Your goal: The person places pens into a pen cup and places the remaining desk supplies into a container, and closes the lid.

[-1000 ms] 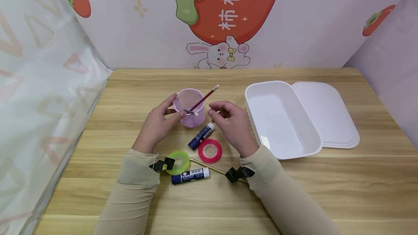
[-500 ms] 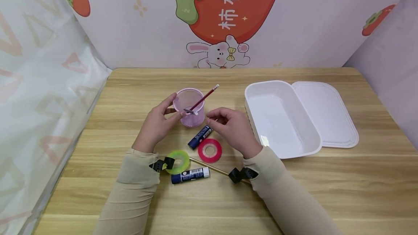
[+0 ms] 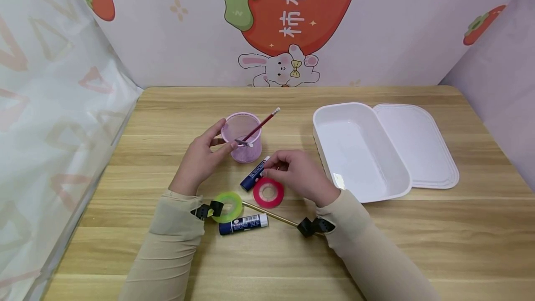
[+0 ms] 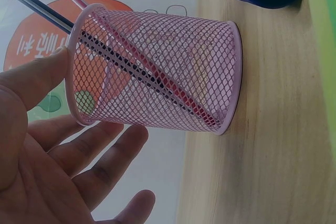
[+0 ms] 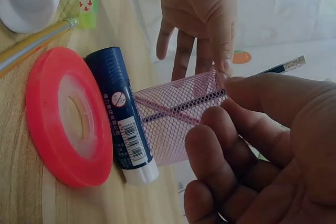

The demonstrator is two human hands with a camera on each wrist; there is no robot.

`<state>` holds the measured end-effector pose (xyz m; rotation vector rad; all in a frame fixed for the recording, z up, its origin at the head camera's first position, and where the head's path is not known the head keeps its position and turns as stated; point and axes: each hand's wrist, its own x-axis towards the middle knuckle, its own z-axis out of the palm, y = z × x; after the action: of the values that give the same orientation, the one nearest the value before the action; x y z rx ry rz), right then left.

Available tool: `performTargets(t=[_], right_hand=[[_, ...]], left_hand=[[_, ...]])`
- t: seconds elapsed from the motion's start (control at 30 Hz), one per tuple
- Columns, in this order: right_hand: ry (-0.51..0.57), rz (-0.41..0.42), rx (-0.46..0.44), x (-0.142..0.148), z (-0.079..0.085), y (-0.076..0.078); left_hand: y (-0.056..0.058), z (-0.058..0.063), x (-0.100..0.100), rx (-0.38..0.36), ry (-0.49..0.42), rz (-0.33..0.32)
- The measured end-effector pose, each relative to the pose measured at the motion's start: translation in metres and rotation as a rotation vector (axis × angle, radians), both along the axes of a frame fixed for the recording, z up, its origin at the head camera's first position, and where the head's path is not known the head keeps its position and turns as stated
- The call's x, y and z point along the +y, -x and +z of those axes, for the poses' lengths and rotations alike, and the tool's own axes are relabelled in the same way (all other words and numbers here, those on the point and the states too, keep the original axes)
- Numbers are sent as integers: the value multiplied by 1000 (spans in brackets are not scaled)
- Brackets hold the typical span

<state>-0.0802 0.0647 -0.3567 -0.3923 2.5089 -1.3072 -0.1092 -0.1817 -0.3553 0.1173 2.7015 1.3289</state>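
My left hand (image 3: 200, 159) holds the rim of a pink mesh pen holder (image 3: 247, 153), its thumb on the near side and fingers round the far side. Inside lean a red pencil (image 3: 263, 123) and a dark pencil (image 4: 43, 11) with a white end. My right hand (image 3: 300, 173) hovers over a blue glue stick (image 3: 252, 178), fingers curled, nothing visible between thumb and fingertips. From the right wrist view, this glue stick lies between the pen holder and a red tape roll (image 5: 39, 106); a gap shows between thumb and index finger.
Nearer the person lie a green tape roll (image 3: 237, 208), a second glue stick (image 3: 244, 225) and a gold pencil (image 3: 273, 215), partly under the right wrist. To the right stands a white box (image 3: 359, 152), its lid (image 3: 430, 152) beside it on the wooden table (image 3: 459, 240).
My right hand has come down from beside the pen holder toward the person, over the white-capped end of the upper glue stick. My left hand and the pen holder stay put.
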Motion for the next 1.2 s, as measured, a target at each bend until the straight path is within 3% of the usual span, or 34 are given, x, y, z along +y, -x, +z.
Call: performTargets(t=[0.27, 0.53, 0.8, 1.03, 1.2], right_hand=[[-59, 70, -72, 1, -1, -5], [-84, 146, -89, 3, -8, -12], [-194, 311, -109, 6, -14, -19], [-214, 330, -162, 9, -20, -21], [-222, 351, -144, 15, -24, -24]], left_hand=[[0, 0, 1, 4, 1, 2], [2, 0, 1, 2, 2, -1], [2, -2, 0, -11, 8, 1], [2, -2, -1, -9, 12, -2], [3, -2, 0, -12, 6, -1]])
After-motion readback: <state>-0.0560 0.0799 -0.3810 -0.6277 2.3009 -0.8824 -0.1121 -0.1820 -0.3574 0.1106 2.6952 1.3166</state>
